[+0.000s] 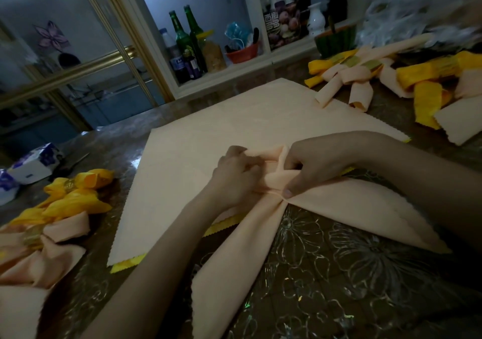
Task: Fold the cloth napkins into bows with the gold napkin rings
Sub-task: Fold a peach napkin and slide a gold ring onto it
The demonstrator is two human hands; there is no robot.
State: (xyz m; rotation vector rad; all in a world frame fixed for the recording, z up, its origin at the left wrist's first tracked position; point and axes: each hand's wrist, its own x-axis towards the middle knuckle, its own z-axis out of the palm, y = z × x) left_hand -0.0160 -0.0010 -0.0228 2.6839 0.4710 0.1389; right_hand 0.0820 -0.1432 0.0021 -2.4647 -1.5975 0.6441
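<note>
- Both hands meet at the middle of the counter. The left hand curls its fingers round a raised fold of the peach napkin. The right hand pinches that napkin's gathered waist, with the thumb pressed on the pinch.
- The counter is dark and lies under a clear cover marked with flower outlines.
- A flat stack of napkins reaches from under the hands toward the far edge. Its top sheet is peach, and a yellow edge shows beneath it on the near side.
- The peach napkin lies partly on that stack, and its two tails fan out from the waist toward the near edge.
- One pile of finished bows, peach and yellow, sits at the far right corner.
- A second pile of bows lies along the left edge.
- A tissue pack sits just beyond the left pile.
- A gold napkin ring clasps a yellow bow in the left pile.
</note>
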